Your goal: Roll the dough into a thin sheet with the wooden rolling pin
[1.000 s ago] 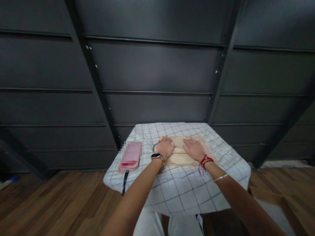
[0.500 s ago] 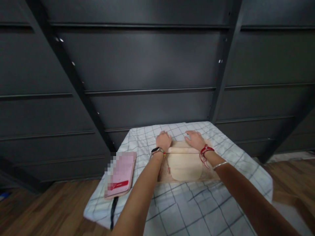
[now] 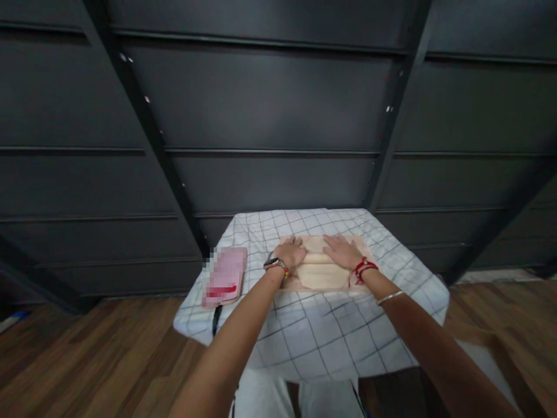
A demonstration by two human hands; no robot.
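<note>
At the far left of the bench (image 3: 261, 226), a pink phone-sized case (image 3: 224, 276) lies flat on the checked cloth (image 3: 322, 342). It is well apart from the work, probably so it stays out of the way, and a dark strap (image 3: 214, 320) hangs from it over the front edge.

The left hand (image 3: 292, 253) comes next, with a watch (image 3: 272, 262) on its wrist. It lies palm down with the fingers loosely spread, gripping nothing, on the left end of a pale roller (image 3: 316, 257). The roller runs crosswise and is hard to tell from the dough in this light. An open palm like this looks meant to let the roller turn freely under it.

Just nearer the person than the roller, the flattened sheet of dough (image 3: 321, 276) lies in the middle of a pinkish board (image 3: 369, 254). The board sits square on the cloth at the far half of the bench. I'd say the cloth keeps it from sliding.

The right hand (image 3: 342, 251) mirrors the left, flat and open with the fingers pointing away, on the roller's other end. There are red threads (image 3: 361, 268) at the wrist and a thin bangle (image 3: 389, 298) further up the arm. Both arms reach out nearly straight, which suggests weight leaned evenly onto both ends.

Dark metal panelling (image 3: 278, 116) stands close behind, and there is a wood floor (image 3: 87, 354) below.
</note>
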